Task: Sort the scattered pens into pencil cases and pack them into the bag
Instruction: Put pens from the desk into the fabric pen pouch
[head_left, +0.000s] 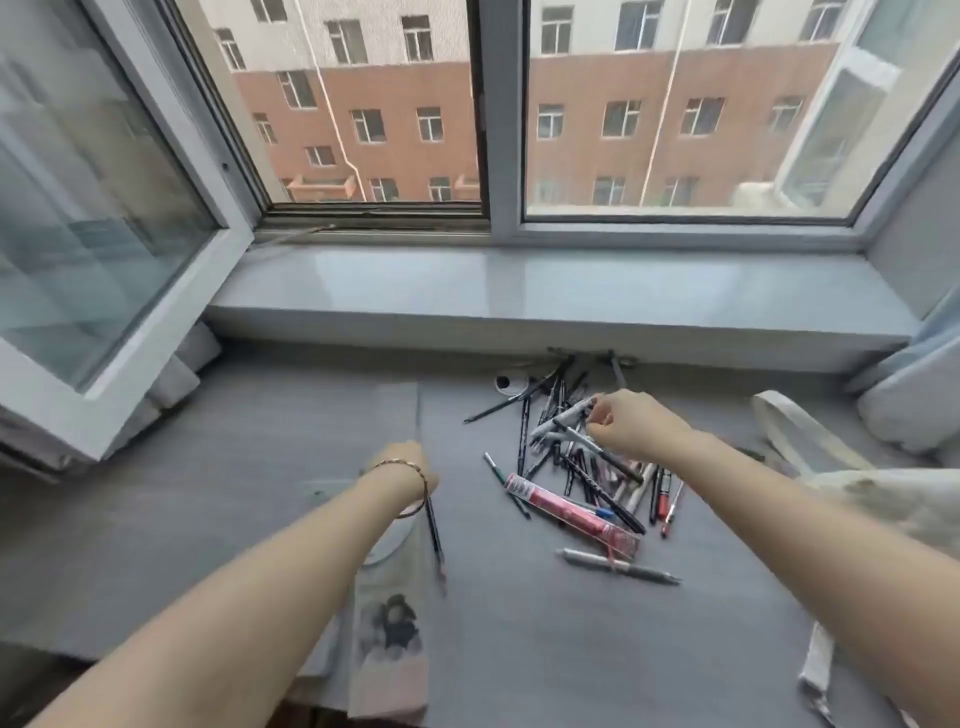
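Observation:
A heap of several pens (566, 457) lies scattered on the grey table (519, 649) below the window sill. My right hand (631, 422) reaches into the heap and pinches a dark pen (597, 449) by its upper end. My left hand (410, 467), with a bracelet at the wrist, holds a thin dark pencil (435, 535) that points down toward me. Under my left forearm lies a long pale pencil case (387, 639) with a dark flower print. A red see-through pen packet (571, 514) and a grey pen (618, 564) lie at the heap's near side.
A pale cloth bag (883, 499) with straps lies at the right edge of the table. An open window sash (104, 260) juts in at the left. The grey sill (519, 296) runs behind the pens, with a small white round thing (511, 383) below it.

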